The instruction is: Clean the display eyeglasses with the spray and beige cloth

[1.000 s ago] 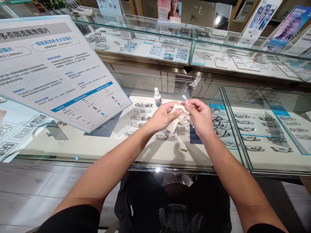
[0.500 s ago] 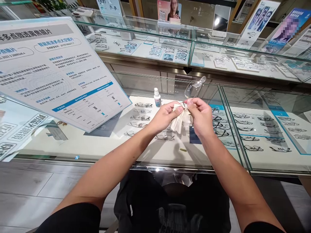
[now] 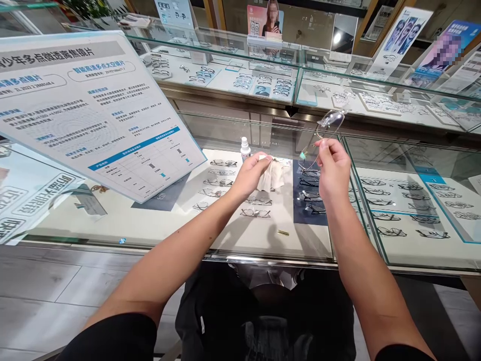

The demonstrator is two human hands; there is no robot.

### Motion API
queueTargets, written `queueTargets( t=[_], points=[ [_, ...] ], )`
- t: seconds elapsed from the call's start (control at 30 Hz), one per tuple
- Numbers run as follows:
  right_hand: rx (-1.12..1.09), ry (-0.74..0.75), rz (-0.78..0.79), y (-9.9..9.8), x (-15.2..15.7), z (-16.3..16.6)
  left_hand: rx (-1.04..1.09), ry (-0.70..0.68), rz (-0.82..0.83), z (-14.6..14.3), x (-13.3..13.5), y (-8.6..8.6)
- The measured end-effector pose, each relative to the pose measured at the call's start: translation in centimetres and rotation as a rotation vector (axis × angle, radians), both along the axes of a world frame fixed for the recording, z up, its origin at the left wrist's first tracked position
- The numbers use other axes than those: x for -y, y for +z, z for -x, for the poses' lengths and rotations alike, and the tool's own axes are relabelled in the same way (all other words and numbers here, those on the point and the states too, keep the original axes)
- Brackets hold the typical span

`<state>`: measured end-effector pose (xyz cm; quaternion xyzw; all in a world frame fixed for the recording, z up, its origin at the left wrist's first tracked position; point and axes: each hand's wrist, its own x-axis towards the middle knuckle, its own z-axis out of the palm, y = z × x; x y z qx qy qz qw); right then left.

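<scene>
Between the thumb and fingers of my left hand (image 3: pixel 252 173) hangs a cream cleaning cloth (image 3: pixel 273 176). My right hand (image 3: pixel 334 164) is raised to the right, apart from the cloth, and pinches a pair of thin-framed eyeglasses (image 3: pixel 331 120). One clear lens points up and away; the other side of the frame hangs lower, left of my fingers, with a small green patch on it. Just behind my left hand stands a white spray bottle (image 3: pixel 245 147), its lower part covered by the hand.
Below my hands is a glass display counter (image 3: pixel 240 245) with rows of eyeglasses inside. A small gold-coloured rod (image 3: pixel 283 232) lies near its front. A large printed board (image 3: pixel 124 130) leans at the left. Another glass showcase (image 3: pixel 240 95) with frames and upright signs stands behind.
My hands have moved apart. The right hand has drawn the eyeglasses out of the cloth, up and to the right, while the left hand keeps the cloth.
</scene>
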<state>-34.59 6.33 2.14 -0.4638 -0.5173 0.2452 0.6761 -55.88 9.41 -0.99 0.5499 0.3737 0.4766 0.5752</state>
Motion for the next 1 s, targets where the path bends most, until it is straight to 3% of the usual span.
queueTargets(
  t=[0.13,0.2,0.3,0.4,0.6,0.77,1.0],
  points=[
    [0.363,0.003,-0.066,0.8,1.0,0.5,-0.352,0.055,-0.269,0.3,0.1,-0.5],
    [0.572,-0.042,-0.073,1.2,1.5,0.6,-0.46,0.15,-0.433,0.5,0.2,-0.7],
    [0.817,-0.099,-0.059,1.4,1.9,0.4,-0.463,0.335,-0.679,0.9,0.1,-0.6],
    [0.96,-0.105,-0.048,1.6,2.2,0.2,-0.425,0.373,-0.855,1.2,-0.1,-0.2],
    [1.099,-0.109,-0.033,2.0,2.6,0.3,-0.411,0.251,-0.844,1.2,0.1,0.0],
    [1.131,-0.095,-0.014,2.3,2.9,0.4,-0.379,0.277,-0.761,1.0,0.5,-0.3],
    [1.168,-0.081,0.008,2.4,3.1,0.6,-0.448,0.316,-0.778,1.1,0.6,-0.1]
  ],
)
